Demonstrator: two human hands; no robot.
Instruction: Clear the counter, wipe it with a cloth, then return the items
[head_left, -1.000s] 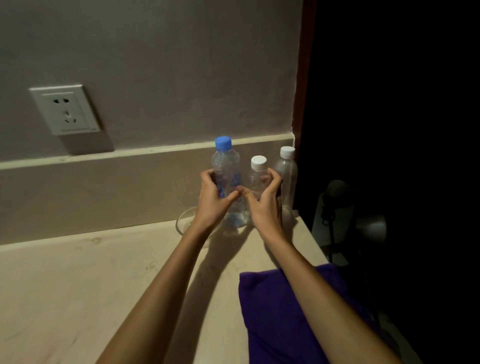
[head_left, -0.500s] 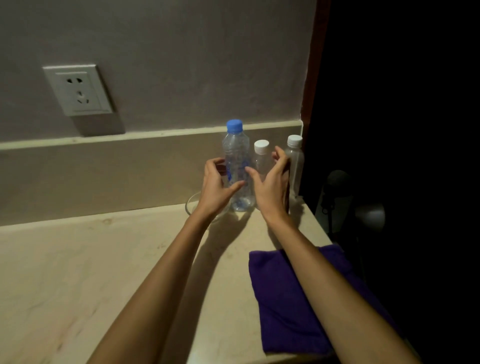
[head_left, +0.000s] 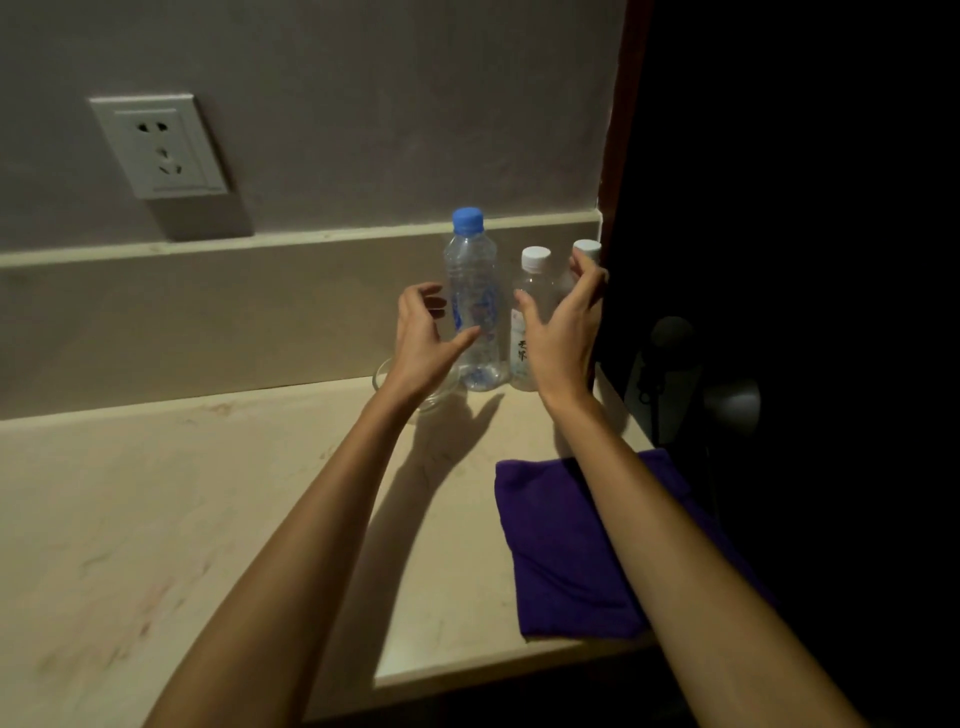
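Observation:
Three clear bottles stand at the back right corner of the beige counter (head_left: 208, 519): a taller blue-capped bottle (head_left: 474, 301), a white-capped bottle (head_left: 531, 312), and a second white-capped bottle (head_left: 587, 249) mostly hidden behind my right hand. My left hand (head_left: 423, 338) hovers just left of the blue-capped bottle, fingers spread, touching nothing. Fingers apart, my right hand (head_left: 563, 325) is held in front of the white-capped bottles and holds nothing. A small clear glass bowl (head_left: 384, 371) sits under my left wrist. A folded purple cloth (head_left: 571, 545) lies near the counter's right front edge.
A white wall socket (head_left: 158, 145) is on the grey wall at the left. The counter ends at the right beside a dark gap, where a dim lamp-like object (head_left: 675, 364) stands. The front edge runs just below the cloth.
Both hands have let go of the bottles and drawn back slightly, fingers opening. The bottles stay standing in the corner. The camera view has shifted.

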